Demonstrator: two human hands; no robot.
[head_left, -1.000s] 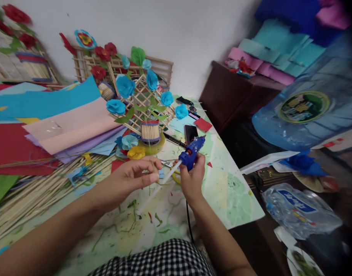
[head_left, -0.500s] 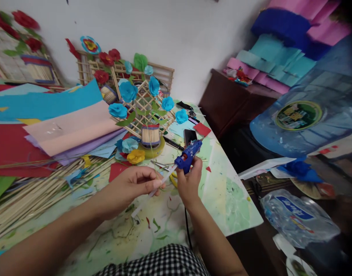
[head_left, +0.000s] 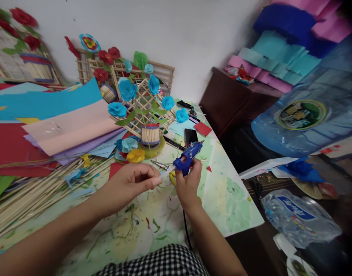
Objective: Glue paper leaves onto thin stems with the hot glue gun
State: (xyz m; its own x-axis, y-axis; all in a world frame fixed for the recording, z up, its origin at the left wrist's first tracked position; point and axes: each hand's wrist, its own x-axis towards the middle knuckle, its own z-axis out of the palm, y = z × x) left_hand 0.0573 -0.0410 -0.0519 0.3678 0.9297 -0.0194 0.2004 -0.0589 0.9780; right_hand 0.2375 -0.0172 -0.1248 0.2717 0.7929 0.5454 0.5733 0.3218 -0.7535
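Note:
My right hand is wrapped round the handle of a blue glue gun, nozzle pointing away to the upper right, its black cord running down toward me. My left hand pinches a white glue stick whose front end sits in the back of the gun; only a short length shows between my fingers and the gun. Both hands hover over the paint-stained table.
A bamboo lattice with blue paper flowers, a toothpick holder, loose paper flowers, a phone and scissors lie behind my hands. Coloured paper sheets and bamboo sticks fill the left. A water jug is right.
The glue stick has gone deeper into the gun: its long tail below my left hand no longer shows. My left hand has moved closer to the gun.

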